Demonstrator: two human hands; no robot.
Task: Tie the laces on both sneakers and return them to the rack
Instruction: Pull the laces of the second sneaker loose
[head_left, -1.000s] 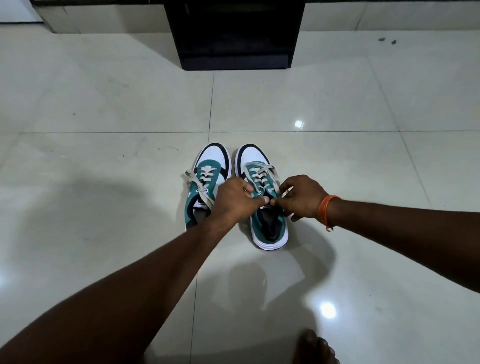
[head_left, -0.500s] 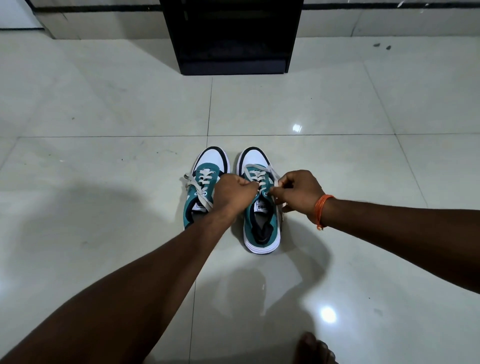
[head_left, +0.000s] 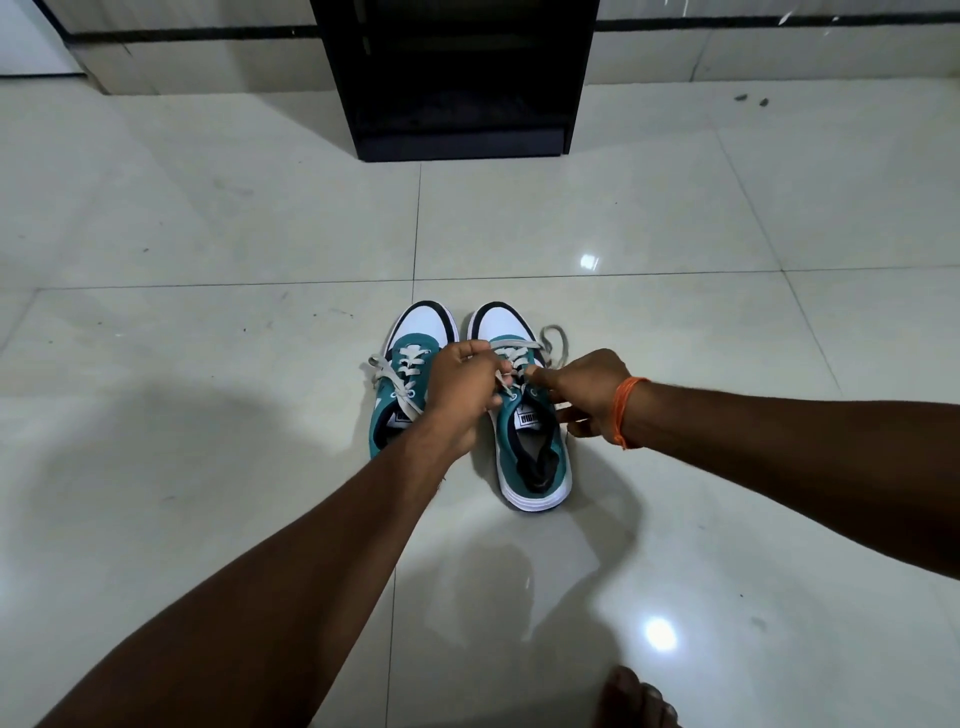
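Two teal, white and black sneakers stand side by side on the tiled floor, toes pointing away from me. Over the right sneaker (head_left: 530, 457) both hands work its grey-white lace (head_left: 556, 338). My left hand (head_left: 462, 389) pinches one lace end above the tongue. My right hand (head_left: 587, 389), with an orange thread band at the wrist, pinches the other end, and a loop of lace trails past the shoe's right side. The left sneaker (head_left: 410, 353) is partly hidden by my left hand; its lace hangs loose over the left edge.
A black shoe rack (head_left: 457, 104) stands against the far wall, straight beyond the sneakers. Glossy pale floor tiles (head_left: 208, 415) lie all around. A bare foot (head_left: 639, 701) shows at the bottom edge. Two small dark specks (head_left: 750, 98) lie at the far right.
Both hands have moved up from the tongue toward the toe end of the right sneaker's lacing, drawing the lace out. A loop now shows to the shoe's right.
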